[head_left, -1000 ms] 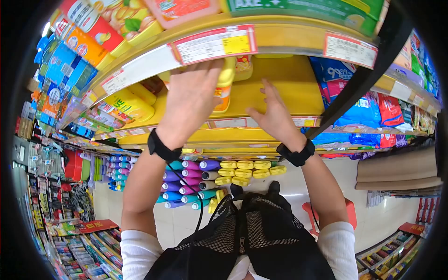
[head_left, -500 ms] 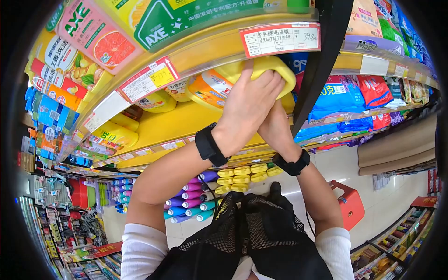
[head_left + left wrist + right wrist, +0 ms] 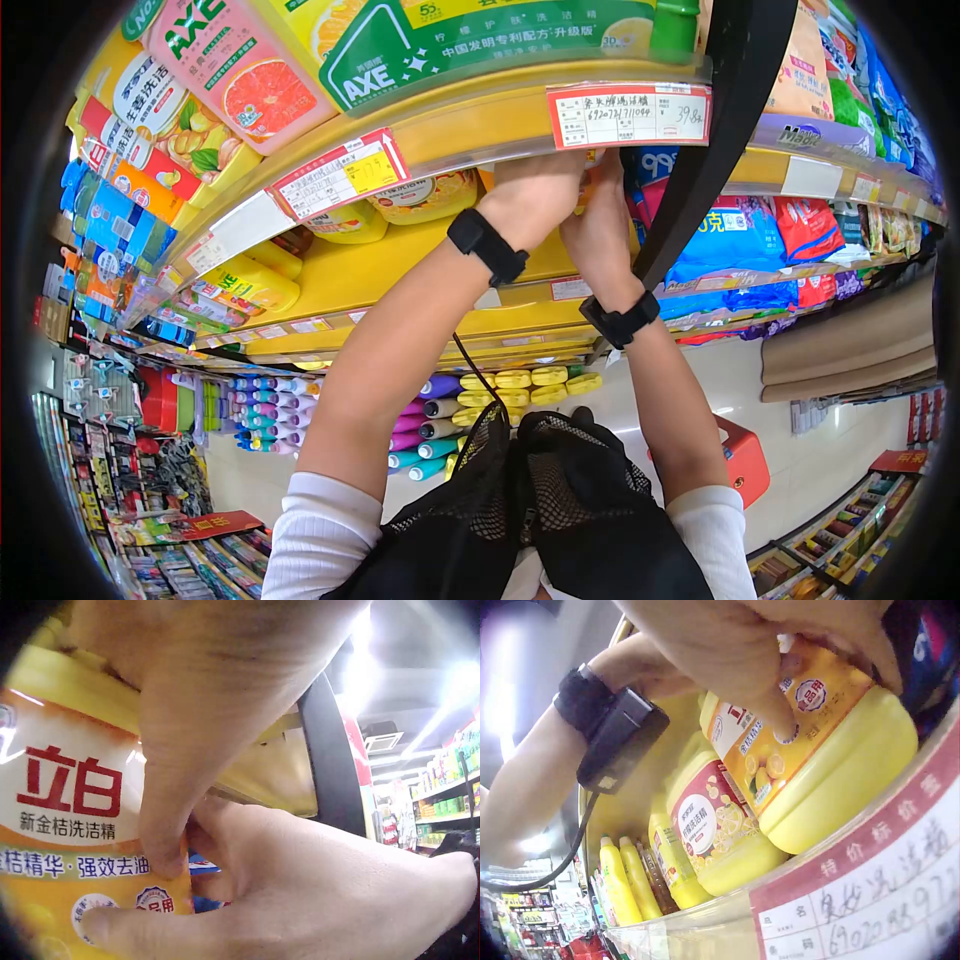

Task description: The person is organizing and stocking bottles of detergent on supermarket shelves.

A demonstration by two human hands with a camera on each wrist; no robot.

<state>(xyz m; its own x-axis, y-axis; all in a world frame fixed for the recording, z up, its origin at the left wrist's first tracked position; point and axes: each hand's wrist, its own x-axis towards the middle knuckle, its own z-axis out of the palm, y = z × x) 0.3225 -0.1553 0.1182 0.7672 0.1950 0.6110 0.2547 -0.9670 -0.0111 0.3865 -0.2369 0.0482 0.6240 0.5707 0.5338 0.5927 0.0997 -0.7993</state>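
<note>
A yellow dish soap bottle (image 3: 840, 787) with an orange label leans at the front of the shelf below the price tags. My left hand (image 3: 535, 195) grips it near the top; its thumb lies down the label's side in the left wrist view. My right hand (image 3: 598, 225) holds the bottle's right side, with the thumb (image 3: 120, 930) across the lower label. In the head view the upper shelf edge hides the fingers and most of the bottle. Left of it stands a yellow dish soap bottle with a red label (image 3: 712, 814).
The upper shelf carries large AXE bottles (image 3: 440, 60) right above my hands. A dark upright post (image 3: 690, 190) stands just to the right, with blue bags (image 3: 730, 240) beyond. More yellow bottles (image 3: 619, 889) line the shelf leftward. A red basket (image 3: 735, 460) is behind my right arm.
My left hand has carried the orange-labelled bottle rightward along the shelf, and my right hand has joined it. Since half a second ago, both hands have moved further in under the upper shelf.
</note>
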